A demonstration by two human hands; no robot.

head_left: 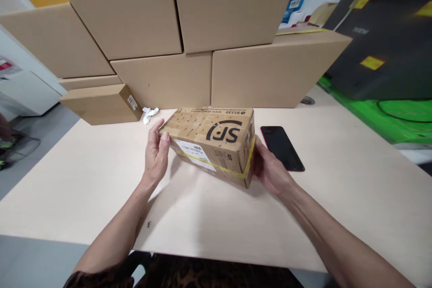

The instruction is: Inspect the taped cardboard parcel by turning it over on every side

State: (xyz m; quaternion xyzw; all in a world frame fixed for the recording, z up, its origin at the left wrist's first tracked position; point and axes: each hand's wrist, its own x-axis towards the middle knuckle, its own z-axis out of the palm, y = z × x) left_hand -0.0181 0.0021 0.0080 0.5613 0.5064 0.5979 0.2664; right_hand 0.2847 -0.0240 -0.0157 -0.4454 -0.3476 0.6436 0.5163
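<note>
Between my two hands is a brown cardboard box (pixel 216 139) printed with a large black "SF" logo. A white label and a thin yellow band run along its near side. It is tilted, and at least part of it looks raised off the table. My left hand (pixel 157 153) grips its left end, thumb on the near edge and fingers behind. My right hand (pixel 268 166) holds the right end, its fingers mostly hidden against the side. A black smartphone (pixel 282 148) with a red edge lies just right of my right hand.
Large plain cardboard boxes (pixel 162 81) are stacked along the back of the pale table (pixel 101 198). A flatter labelled box (pixel 101 103) stands at the back left, beside a crumpled white scrap (pixel 149 114). A dark machine (pixel 381 40) stands over green sheeting (pixel 388 121) at right.
</note>
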